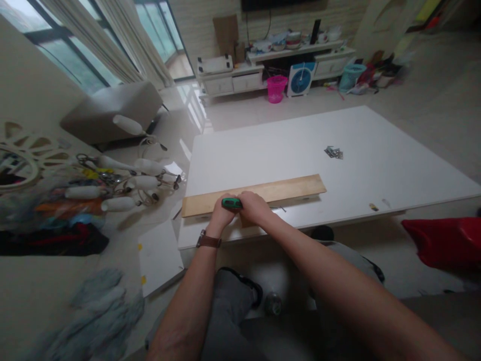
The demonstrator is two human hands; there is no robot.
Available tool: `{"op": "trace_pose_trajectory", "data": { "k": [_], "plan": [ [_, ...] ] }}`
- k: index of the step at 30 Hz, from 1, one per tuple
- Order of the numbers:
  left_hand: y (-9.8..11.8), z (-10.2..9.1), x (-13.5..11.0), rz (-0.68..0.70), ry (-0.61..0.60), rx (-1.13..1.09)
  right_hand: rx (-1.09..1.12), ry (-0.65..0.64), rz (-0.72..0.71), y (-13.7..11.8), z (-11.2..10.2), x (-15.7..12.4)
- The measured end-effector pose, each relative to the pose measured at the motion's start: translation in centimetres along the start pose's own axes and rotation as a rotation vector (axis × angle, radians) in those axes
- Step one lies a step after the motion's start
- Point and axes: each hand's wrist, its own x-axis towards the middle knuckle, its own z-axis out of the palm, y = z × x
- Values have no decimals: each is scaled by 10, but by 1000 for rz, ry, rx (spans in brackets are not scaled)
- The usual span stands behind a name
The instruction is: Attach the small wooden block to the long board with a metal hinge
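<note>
A long light wooden plank (285,190) lies along the near left part of the white tabletop (255,150). My left hand (222,214), with a brown-strapped watch on its wrist, is closed around a green-handled tool (232,203) at the plank's near edge. Pressed close beside it, my right hand (254,206) is also closed on the tool. The tool's lower end is hidden by my hands, so its exact kind does not show. A thin bent metal rod (278,208) rests just right of my right hand. Some brown material shows beneath that hand.
Farther back on the tabletop lies a small pile of metal hardware (333,152). Near its front edge is a small brass-coloured piece (373,206). A lamp with white shades (143,181) stands left, above a white panel (160,258). Something red (447,243) is at right.
</note>
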Motion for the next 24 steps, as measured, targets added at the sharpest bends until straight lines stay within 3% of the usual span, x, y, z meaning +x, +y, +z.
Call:
{"op": "trace_pose_trajectory", "data": {
  "k": [12, 24],
  "plan": [
    [-2, 0, 1, -2, -21, 28, 21, -12, 5, -2, -1, 1],
    [0, 4, -2, -161, 56, -137, 3, -41, 75, -2, -6, 0]
  ]
}}
